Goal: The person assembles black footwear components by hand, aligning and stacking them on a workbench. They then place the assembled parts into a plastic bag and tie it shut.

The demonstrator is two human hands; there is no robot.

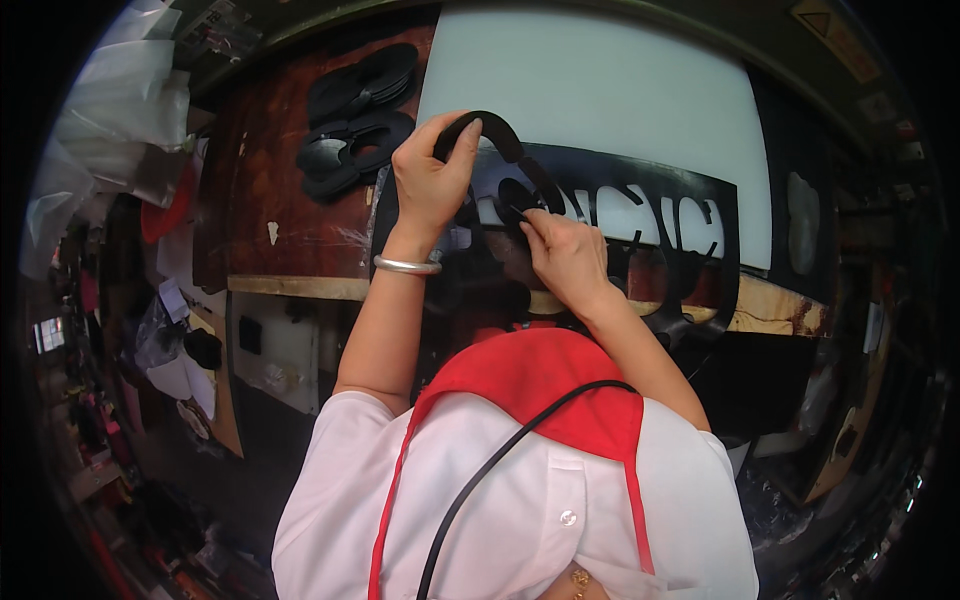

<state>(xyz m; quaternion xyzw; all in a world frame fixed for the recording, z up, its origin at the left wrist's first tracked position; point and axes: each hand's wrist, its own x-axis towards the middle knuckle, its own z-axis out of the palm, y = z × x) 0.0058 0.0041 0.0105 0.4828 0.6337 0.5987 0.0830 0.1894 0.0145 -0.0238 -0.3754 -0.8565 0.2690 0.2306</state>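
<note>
My left hand [432, 178] is closed on a curved black band [500, 135] of flat, foam-like material, with the thumb pressed against its inner side. Lower and to the right, the fingers of my right hand [568, 255] pinch a small rounded black piece [514, 197]. Whether that piece is joined to the band I cannot tell. Below and beside both hands lies a black sheet [727, 215] with several curved cut-outs. It partly covers a pale board [600, 80] and reaches past the table's front edge.
On the brown tabletop [270, 200] to the left are two stacks of black looped pieces, a far stack [372, 82] and a nearer stack [350, 150]. Clear plastic bags [120, 120] hang at far left. A green machine beam [640, 15] crosses behind the board.
</note>
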